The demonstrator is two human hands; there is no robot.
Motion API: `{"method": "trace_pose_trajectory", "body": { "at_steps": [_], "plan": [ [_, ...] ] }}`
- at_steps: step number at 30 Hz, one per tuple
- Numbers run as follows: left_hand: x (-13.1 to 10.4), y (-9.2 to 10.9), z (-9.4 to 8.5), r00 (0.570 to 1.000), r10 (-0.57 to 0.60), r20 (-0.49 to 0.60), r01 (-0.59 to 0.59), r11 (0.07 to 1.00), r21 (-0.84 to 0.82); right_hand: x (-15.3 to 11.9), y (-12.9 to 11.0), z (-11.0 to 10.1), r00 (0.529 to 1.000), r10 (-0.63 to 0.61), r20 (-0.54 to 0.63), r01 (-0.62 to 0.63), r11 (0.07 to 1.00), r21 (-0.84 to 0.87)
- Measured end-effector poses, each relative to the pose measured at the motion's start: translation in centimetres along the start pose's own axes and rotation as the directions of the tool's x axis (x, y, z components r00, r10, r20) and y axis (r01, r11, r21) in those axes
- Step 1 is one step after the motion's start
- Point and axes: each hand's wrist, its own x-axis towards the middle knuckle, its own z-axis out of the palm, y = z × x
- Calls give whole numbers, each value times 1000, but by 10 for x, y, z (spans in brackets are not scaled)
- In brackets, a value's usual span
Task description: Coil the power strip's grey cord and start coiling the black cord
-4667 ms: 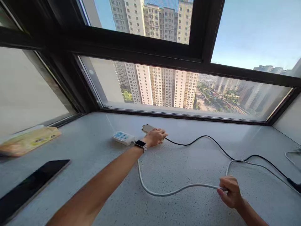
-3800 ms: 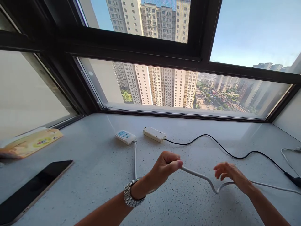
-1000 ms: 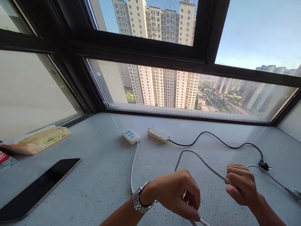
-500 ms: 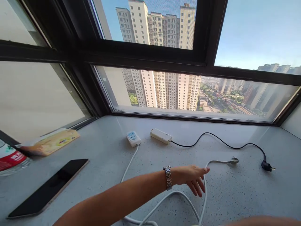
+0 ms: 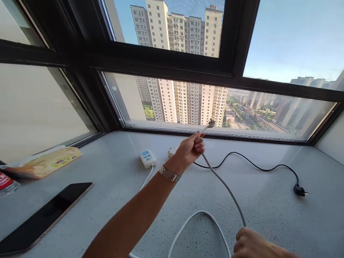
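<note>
The left hand (image 5: 191, 147) is raised above the worktop (image 5: 268, 215) and pinches the white cable (image 5: 225, 186) just behind its plug (image 5: 211, 123), which sticks out toward 1 o'clock. From there the cable's long axis runs down toward 5 o'clock to the right hand (image 5: 251, 245), which is closed around it at the bottom edge of the view. The white power strip (image 5: 147, 157) lies at 8 o'clock from the left hand, nearer to it than to the right hand, and the black plug (image 5: 300, 190) rests well apart at 4 o'clock.
</note>
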Motion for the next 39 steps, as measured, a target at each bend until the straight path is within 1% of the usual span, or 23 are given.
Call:
{"method": "trace_pose_trajectory", "body": {
  "at_steps": [2, 5, 7, 10, 13, 16, 17, 19, 20, 22, 24, 26, 28, 30, 31, 32, 33, 34, 35, 36, 37, 38, 39],
  "plan": [
    [1, 16, -14, 990, 108, -91, -113, 992, -55, -29, 0, -26, 996, 83, -33, -88, 973, -214],
    [1, 29, -37, 949, 231, -215, -258, 960, -105, -63, 4, -64, 957, 284, -51, -282, 882, -377],
    [-1, 32, -50, 920, 276, -277, -319, 940, -123, -79, 14, -81, 896, 433, -99, -437, 819, -373],
    [-5, 27, -62, 888, 325, -325, -386, 912, -142, -99, 45, -93, 801, 575, -164, -595, 737, -320],
    [-13, 18, -64, 849, 406, -338, -476, 866, -154, -117, 79, -98, 704, 681, -201, -701, 624, -344],
    [-23, 11, -61, 782, 527, -332, -599, 783, -167, -126, 90, -108, 620, 762, -189, -770, 544, -333],
    [-27, 9, -59, 764, 556, -327, -627, 760, -172, -126, 86, -114, 609, 777, -160, -783, 557, -277],
    [-33, 7, -55, 752, 576, -321, -646, 741, -184, -120, 71, -125, 634, 765, -111, -773, 627, -93],
    [-35, 6, -53, 761, 566, -319, -636, 747, -192, -113, 62, -130, 658, 740, -140, -747, 664, 0],
    [-38, 8, -49, 789, 529, -312, -601, 769, -218, -97, 47, -136, 674, 655, -340, -669, 737, 93],
    [-40, 13, -49, 821, 490, -295, -562, 786, -259, -77, 46, -135, 610, 534, -585, -632, 773, 47],
    [-44, 21, -51, 839, 467, -281, -539, 786, -302, -59, 58, -128, 531, 500, -684, -683, 731, 5],
    [-52, 31, -55, 837, 473, -273, -544, 773, -327, -46, 80, -120, 430, 646, -630, -802, 594, 62],
    [-61, 40, -59, 799, 515, -310, -598, 734, -322, -38, 99, -115, 315, 827, -466, -867, 450, 213],
    [-65, 44, -61, 769, 543, -337, -635, 710, -305, -36, 105, -114, 293, 883, -366, -848, 417, 327],
    [-69, 46, -61, 732, 573, -370, -675, 683, -278, -34, 107, -116, 312, 910, -274, -784, 409, 466],
    [-71, 47, -61, 690, 603, -400, -714, 658, -239, -32, 106, -119, 365, 907, -210, -674, 412, 613],
    [-71, 47, -59, 654, 633, -414, -742, 642, -191, -30, 102, -122, 422, 887, -188, -530, 409, 743],
    [-70, 44, -56, 636, 658, -403, -754, 642, -142, -26, 94, -127, 460, 865, -200, -383, 397, 834],
    [-67, 38, -52, 631, 678, -376, -754, 651, -92, -21, 84, -131, 470, 850, -238, -261, 392, 882],
    [-63, 31, -48, 646, 685, -336, -738, 673, -46, -15, 74, -135, 459, 839, -292, -184, 411, 893],
    [-59, 21, -43, 682, 673, -287, -704, 710, -6, -8, 63, -139, 437, 828, -351, -163, 457, 874],
    [-54, 9, -37, 735, 638, -231, -649, 760, 33, -1, 52, -140, 418, 809, -414, -191, 524, 830]
  ]
}}
